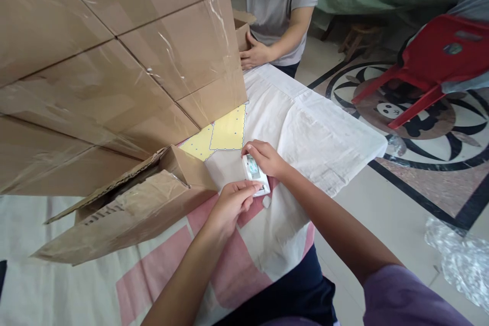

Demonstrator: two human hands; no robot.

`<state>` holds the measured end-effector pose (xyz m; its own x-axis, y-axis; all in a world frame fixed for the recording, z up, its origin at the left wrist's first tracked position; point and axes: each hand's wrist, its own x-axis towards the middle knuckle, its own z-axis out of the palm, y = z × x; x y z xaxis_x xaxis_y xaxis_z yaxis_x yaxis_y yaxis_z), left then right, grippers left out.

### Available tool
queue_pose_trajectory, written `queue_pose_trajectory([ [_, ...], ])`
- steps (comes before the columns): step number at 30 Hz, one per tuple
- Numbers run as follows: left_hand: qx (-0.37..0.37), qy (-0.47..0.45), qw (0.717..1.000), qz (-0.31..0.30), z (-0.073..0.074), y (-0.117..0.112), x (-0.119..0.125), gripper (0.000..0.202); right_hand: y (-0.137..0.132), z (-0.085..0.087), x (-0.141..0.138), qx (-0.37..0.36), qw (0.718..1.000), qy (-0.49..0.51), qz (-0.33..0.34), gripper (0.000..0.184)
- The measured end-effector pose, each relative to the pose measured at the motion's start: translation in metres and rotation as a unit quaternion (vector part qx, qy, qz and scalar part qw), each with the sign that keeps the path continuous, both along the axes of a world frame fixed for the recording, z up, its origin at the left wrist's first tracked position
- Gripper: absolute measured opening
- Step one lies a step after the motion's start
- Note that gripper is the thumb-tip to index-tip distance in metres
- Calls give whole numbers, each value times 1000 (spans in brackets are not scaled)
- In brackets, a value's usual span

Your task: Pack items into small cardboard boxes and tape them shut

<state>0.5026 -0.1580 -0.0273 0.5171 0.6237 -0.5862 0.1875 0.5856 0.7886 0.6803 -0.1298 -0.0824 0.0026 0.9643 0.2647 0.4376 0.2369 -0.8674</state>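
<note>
A small white plastic device (256, 175) with a printed label and a dark slot near its close end is held low over the table's front edge. My right hand (263, 157) curls around its far end. My left hand (237, 199) is closed at its near end, with thumb and forefinger pinched at the slot; anything tiny between those fingertips is hidden. A small whitish piece (266, 201) lies on the cloth just beside the device. Past my hands, yellow dotted sheets with scalloped edges (229, 130) lie partly under the stacked boxes.
Taped cardboard boxes (114, 61) form a tall stack at left. An open carton (153, 214) lies before them on the white and pink tablecloth (305, 122). Across the table a person (282, 20) holds a small box. A red chair (439, 56) and bubble wrap (462, 260) are at right.
</note>
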Motion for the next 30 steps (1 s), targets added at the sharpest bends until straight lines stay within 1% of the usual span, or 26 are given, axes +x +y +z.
queue_pose_trajectory([
  [3, 0, 4, 1000, 6, 2, -2, -1, 33, 0, -1, 0, -3, 1000, -3, 1, 46],
  [10, 2, -20, 1000, 3, 11, -3, -4, 26, 0, -1, 0, -3, 1000, -2, -1, 42],
  [14, -11, -15, 1000, 5, 15, -9, -1, 25, 0, 1, 0, -5, 1000, 2, 1, 41],
  [17, -14, -1, 1000, -6, 16, -13, -1, 25, 0, 1, 0, -4, 1000, 2, 1, 41],
  [23, 1, 20, 1000, -17, 9, -19, -6, 28, 1, 0, 0, -2, 1000, 3, 3, 41],
  [26, 5, 32, 999, -14, 4, -23, -6, 30, 1, 0, 0, -1, 1000, 11, 7, 41],
  [30, 32, 40, 999, -3, -7, -30, -6, 28, 1, 2, 0, -4, 1000, 16, 5, 42],
])
